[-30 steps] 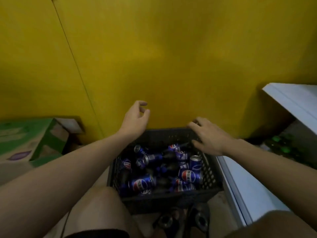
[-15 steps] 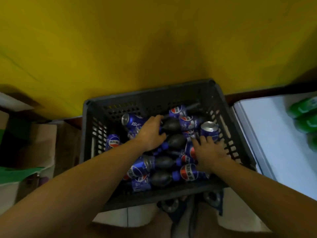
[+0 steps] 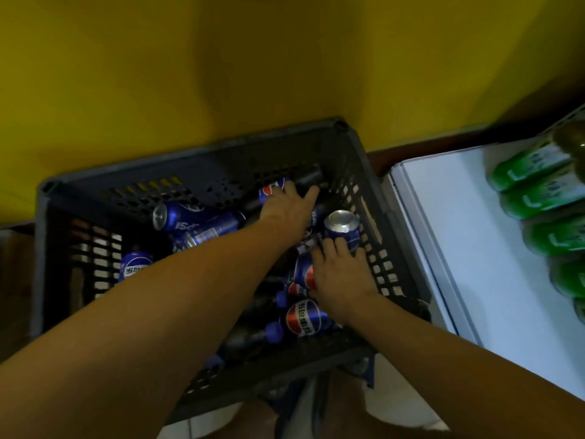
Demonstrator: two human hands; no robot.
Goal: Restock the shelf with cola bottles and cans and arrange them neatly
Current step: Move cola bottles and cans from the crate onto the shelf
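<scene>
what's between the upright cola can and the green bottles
Head view: the perforated right wall of the dark crate, then a bare strip of the white shelf.

A yellow wall (image 3: 158,74) fills the back. Green bottles (image 3: 538,198) sit in a row to its right, below its dark skirting (image 3: 443,144).
</scene>
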